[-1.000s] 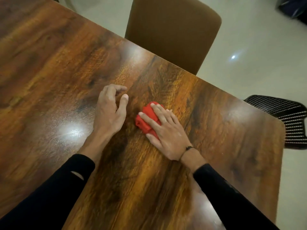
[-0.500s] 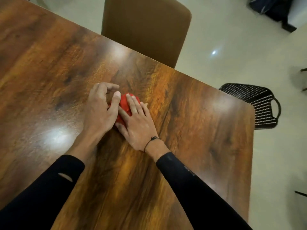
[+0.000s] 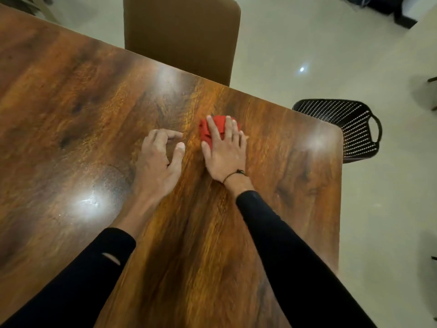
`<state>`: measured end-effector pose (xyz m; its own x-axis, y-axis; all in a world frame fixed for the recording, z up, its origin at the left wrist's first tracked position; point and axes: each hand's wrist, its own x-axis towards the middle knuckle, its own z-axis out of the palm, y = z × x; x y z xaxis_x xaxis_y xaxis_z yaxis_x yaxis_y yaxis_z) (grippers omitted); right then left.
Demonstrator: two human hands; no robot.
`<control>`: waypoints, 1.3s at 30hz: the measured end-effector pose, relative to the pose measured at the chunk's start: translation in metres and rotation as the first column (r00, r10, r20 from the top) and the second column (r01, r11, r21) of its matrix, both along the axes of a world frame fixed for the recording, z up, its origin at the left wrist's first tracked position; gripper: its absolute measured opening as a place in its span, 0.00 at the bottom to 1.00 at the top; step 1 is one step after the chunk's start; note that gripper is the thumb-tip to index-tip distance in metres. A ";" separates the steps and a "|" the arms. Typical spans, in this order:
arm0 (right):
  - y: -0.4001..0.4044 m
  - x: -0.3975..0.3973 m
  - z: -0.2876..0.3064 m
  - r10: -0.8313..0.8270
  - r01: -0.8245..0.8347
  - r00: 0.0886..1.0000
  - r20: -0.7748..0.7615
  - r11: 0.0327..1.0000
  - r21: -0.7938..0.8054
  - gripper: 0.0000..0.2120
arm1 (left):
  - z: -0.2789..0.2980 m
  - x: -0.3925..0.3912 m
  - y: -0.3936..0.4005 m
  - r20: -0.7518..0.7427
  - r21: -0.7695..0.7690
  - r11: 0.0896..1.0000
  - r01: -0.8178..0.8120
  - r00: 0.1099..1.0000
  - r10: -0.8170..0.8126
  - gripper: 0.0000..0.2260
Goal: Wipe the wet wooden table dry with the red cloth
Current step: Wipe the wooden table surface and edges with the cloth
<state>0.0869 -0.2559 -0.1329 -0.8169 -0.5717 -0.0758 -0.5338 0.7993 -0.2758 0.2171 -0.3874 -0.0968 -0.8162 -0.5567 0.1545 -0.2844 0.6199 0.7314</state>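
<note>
A bunched red cloth (image 3: 218, 123) lies on the glossy wooden table (image 3: 71, 102), near its far right corner. My right hand (image 3: 224, 150) lies flat on the cloth with straight, spread fingers pressing it down; only the cloth's far and left parts show. My left hand (image 3: 158, 159) rests on the bare wood just left of the cloth, fingers loosely curled, holding nothing. A small gap separates its thumb from the cloth. Both arms wear black sleeves.
A brown upholstered chair (image 3: 182, 34) stands against the table's far edge. A black perforated basket (image 3: 343, 124) sits on the pale floor beyond the right corner. The table's right edge (image 3: 340, 209) runs close to my right arm. Light glare marks the wood at left.
My right hand has slid the red cloth to the right, away from my left hand, which it touched half a second ago. The left hand has stayed in place.
</note>
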 end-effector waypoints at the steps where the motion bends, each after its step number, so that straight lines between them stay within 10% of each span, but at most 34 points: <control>1: -0.003 0.013 0.000 0.080 -0.080 0.997 -0.011 0.997 -0.003 0.32 | 0.000 0.001 0.006 0.007 -0.005 1.000 -0.009 1.000 0.009 0.10; 8: 0.138 0.047 -0.010 0.607 -0.606 0.793 -0.054 0.794 0.047 0.31 | 0.002 0.008 0.053 0.083 -0.036 0.993 0.115 0.990 -0.111 0.11; 18: 0.146 -0.054 0.000 -0.127 0.127 0.992 -0.003 0.991 0.033 0.31 | -0.008 0.015 0.114 0.099 0.057 0.991 0.118 0.987 -0.123 0.10; 28: 0.255 0.046 -0.009 0.503 -0.502 0.864 -0.001 0.862 0.067 0.31 | 0.000 0.000 0.145 0.109 0.014 0.982 0.189 0.976 -0.189 0.11; 39: 0.220 -0.045 -0.004 -0.073 0.072 0.997 0.002 0.996 0.052 0.31 | -0.029 0.025 0.158 0.252 -0.112 0.970 0.216 0.950 -0.183 0.20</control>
